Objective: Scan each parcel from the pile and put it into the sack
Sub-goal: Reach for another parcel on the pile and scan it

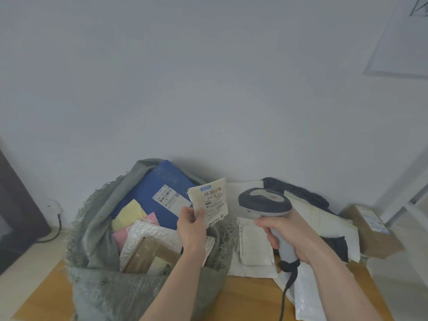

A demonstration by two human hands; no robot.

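Parcel [212,200], label "501E", pinched in L hand [191,224] over sack [97,228]; R hand [287,232] grips scanner [266,202].

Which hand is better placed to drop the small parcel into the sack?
Left. The left hand already pinches the small parcel directly above the sack; the right hand grips the scanner.

The left hand [191,225] pinches a small labelled parcel [212,200] upright over the open grey sack [97,228]; the right hand [289,235] grips a scanner [266,202] just beside it, above the tabletop [250,295].
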